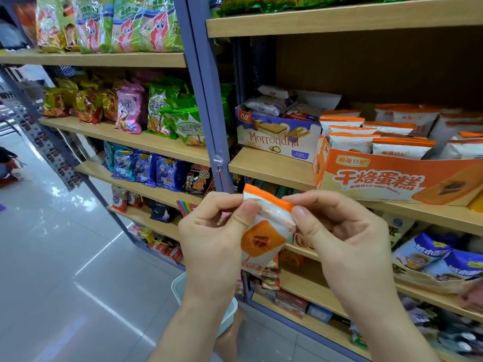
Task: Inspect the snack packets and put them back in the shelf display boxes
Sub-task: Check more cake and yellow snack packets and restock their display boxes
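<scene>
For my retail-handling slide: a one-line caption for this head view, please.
A white-and-orange snack packet pinched between left hand and right hand, near the matching orange display box.

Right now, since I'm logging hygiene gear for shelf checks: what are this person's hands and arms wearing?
Nothing that shows. The left hand and right hand are bare: no gloves, rings or bandages. Both forearms are uncovered down to the frame's bottom edge, with no sleeve, watch or bracelet in view. The thumbnails are short and unpainted.
</scene>
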